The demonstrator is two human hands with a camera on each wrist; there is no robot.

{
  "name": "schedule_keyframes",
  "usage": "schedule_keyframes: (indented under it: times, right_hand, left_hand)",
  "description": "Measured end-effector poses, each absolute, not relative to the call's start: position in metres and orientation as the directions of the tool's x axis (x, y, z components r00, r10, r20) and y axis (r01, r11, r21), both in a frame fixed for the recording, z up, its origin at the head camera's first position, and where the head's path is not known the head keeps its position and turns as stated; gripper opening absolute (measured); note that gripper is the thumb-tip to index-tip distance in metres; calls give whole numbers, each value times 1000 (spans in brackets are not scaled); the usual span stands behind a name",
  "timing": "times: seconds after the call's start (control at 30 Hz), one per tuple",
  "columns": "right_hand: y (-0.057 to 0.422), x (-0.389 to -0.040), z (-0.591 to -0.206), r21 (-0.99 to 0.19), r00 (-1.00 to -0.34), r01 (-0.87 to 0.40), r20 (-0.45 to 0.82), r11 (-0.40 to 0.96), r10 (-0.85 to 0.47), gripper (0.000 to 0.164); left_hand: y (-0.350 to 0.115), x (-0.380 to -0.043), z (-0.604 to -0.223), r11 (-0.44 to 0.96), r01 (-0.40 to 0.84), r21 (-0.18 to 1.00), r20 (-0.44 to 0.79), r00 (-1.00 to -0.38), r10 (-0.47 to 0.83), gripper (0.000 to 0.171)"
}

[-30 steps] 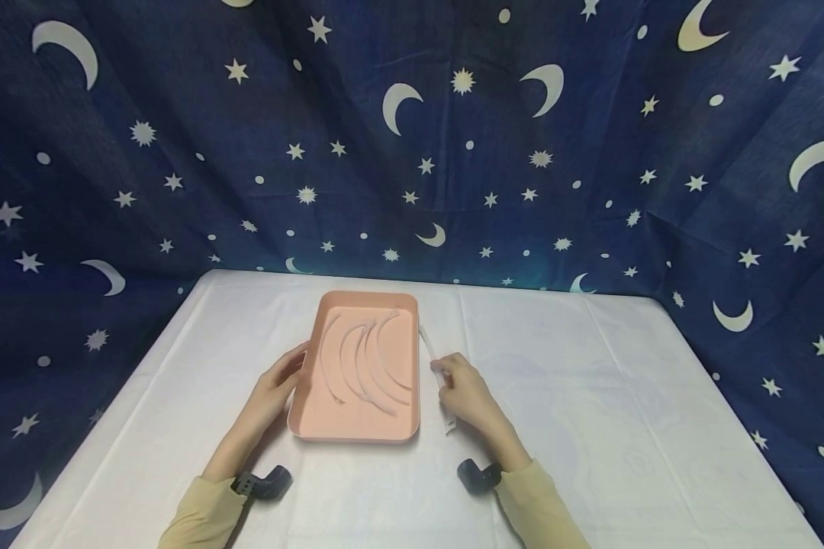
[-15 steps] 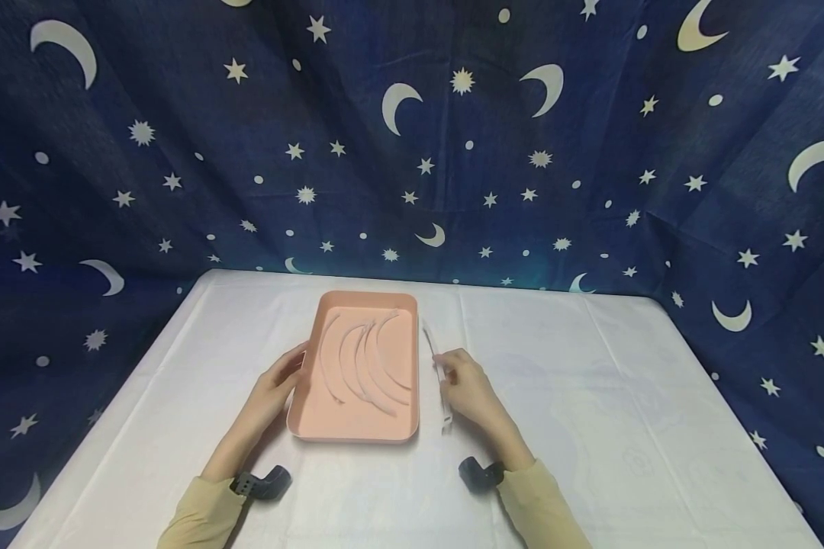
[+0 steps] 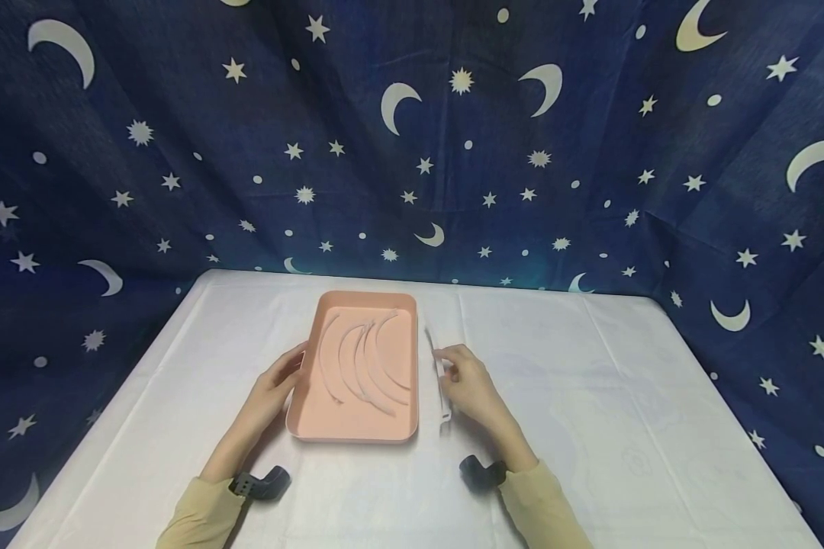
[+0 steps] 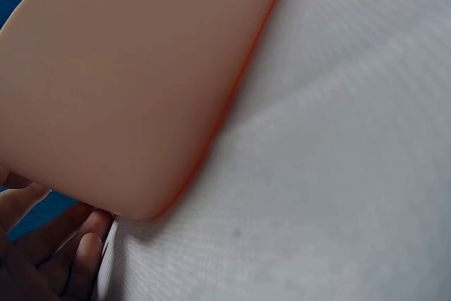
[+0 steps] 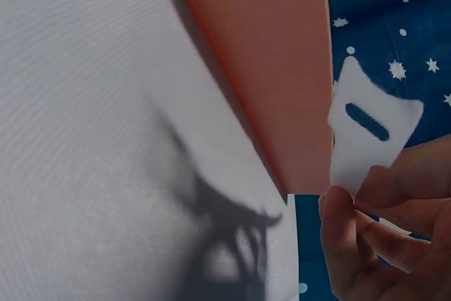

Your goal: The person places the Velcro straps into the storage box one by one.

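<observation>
Between thumb and fingers my right hand [image 3: 468, 383] pinches a narrow white strip [image 3: 442, 389], just right of a pink tray [image 3: 353, 440]. In the right wrist view, the flared end of the strip [image 5: 366, 114] has a slot cut through it, and the fingers [image 5: 340, 234] hold it just below. My left hand [image 3: 275, 385] rests with relaxed fingers against the tray's left side. The left wrist view has its fingers [image 4: 88, 262] beside the tray wall [image 4: 134, 89]. Inside the tray lie several thin curved pale strips [image 3: 343, 366], some crossing.
A white cloth [image 3: 611, 419] covers the table. Behind it hangs a dark blue curtain [image 3: 357, 114] with moons and stars. Each wrist wears a black camera on a band, the left camera [image 3: 271, 484] and the right camera [image 3: 481, 474], low over the cloth.
The right hand has shifted slightly up, and the strip has turned a little, its lower end swinging left. The left hand and tray look nearly unchanged.
</observation>
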State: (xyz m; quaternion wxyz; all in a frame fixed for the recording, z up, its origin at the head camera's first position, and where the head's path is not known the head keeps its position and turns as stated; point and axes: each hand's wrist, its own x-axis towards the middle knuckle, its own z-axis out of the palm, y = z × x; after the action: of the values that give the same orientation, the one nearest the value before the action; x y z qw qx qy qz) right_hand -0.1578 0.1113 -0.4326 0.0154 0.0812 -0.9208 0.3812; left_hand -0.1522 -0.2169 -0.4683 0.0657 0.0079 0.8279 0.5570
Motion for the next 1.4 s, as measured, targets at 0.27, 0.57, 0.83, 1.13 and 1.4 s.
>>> schedule_keyframes:
  times: [0.27, 0.57, 0.83, 1.13, 1.4]
  right_hand:
    - [108, -155, -426, -708, -983, -181, 111, 682, -146, 45]
    - [103, -152, -419, -712, -980, -198, 127, 673, -154, 44]
    - [94, -149, -415, -718, -969, -243, 155, 653, -190, 42]
    - [82, -156, -411, -720, -965, -255, 143, 646, -222, 44]
    - [72, -164, -408, -717, -965, -243, 110, 653, -238, 47]
  left_hand:
    - [-218, -152, -468, 372, -61, 926, -100, -991, 88, 51]
    - [-218, -152, -468, 367, -62, 928, -101, -991, 87, 52]
    - [-219, -151, -472, 378, -64, 923, -101, -992, 80, 51]
    - [-218, -151, -468, 358, -80, 930, -119, -989, 89, 52]
    - [-218, -153, -470, 367, -59, 928, -98, -991, 90, 51]
